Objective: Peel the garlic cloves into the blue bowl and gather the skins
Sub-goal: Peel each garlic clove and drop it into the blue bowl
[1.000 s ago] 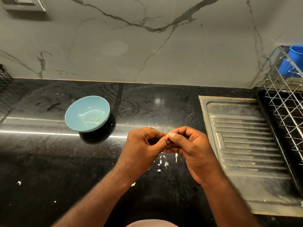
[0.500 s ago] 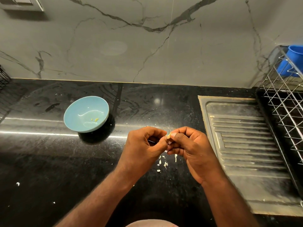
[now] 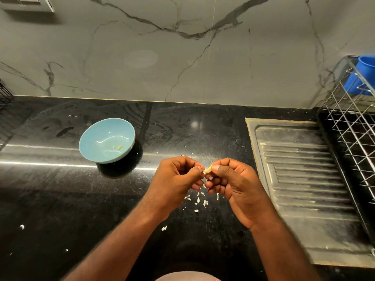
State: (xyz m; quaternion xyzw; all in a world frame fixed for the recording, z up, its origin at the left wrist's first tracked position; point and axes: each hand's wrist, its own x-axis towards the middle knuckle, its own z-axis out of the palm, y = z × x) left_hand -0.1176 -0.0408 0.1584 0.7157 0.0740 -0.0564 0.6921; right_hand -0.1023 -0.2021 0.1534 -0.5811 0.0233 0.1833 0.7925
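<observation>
Over the black counter, my right hand (image 3: 233, 183) pinches a small pale garlic clove (image 3: 207, 169) between thumb and forefinger. My left hand (image 3: 175, 179) is curled right beside it, thumb tip at the clove's left end; whether it grips the skin is hidden. Several white skin bits (image 3: 199, 200) lie scattered on the counter just below both hands. The light blue bowl (image 3: 91, 148) sits to the left and a little farther back, with two tiny yellowish pieces (image 3: 118, 147) inside.
A steel drainboard (image 3: 304, 179) runs along the right, with a wire dish rack (image 3: 357, 126) holding a blue cup (image 3: 363, 76) beyond it. Stray skin flecks (image 3: 22, 226) dot the counter at lower left. The marble wall stands behind.
My hands have drawn slightly apart, so the clove now shows more between the thumbs. The bowl and the skins on the counter stay where they were.
</observation>
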